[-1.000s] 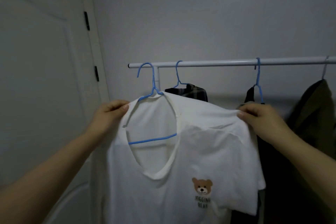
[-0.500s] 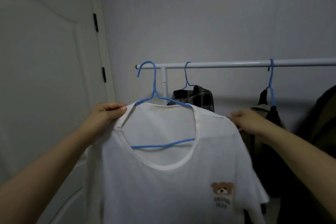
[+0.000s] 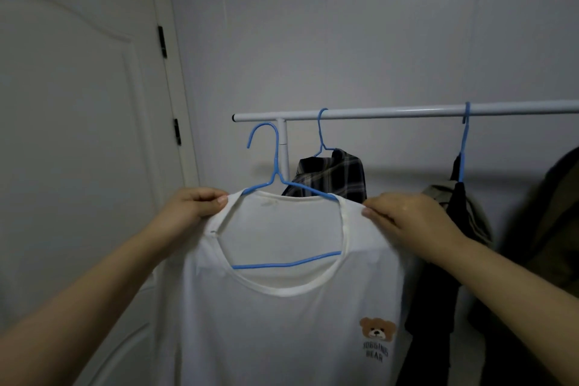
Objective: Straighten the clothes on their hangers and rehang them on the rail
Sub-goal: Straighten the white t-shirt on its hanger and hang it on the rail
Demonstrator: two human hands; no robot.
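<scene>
Left hand [image 3: 191, 207] pinches left shoulder of white cotton bear-print T-shirt [image 3: 282, 323]; right hand [image 3: 404, 216] pinches right shoulder. T-shirt sits on blue wire hanger [image 3: 275, 178], hook just below white metal rail [image 3: 407, 112], off it. Dark plaid shirt [image 3: 332, 175] hangs from rail behind

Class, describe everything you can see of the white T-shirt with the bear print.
The white T-shirt with the bear print looks like thin, soft cotton, with a wide ribbed round neckline. A small brown bear and dark lettering sit low on one side. It hangs on a blue wire hanger, whose hook is off the white metal rail. The left hand and right hand pinch its shoulders.
</scene>
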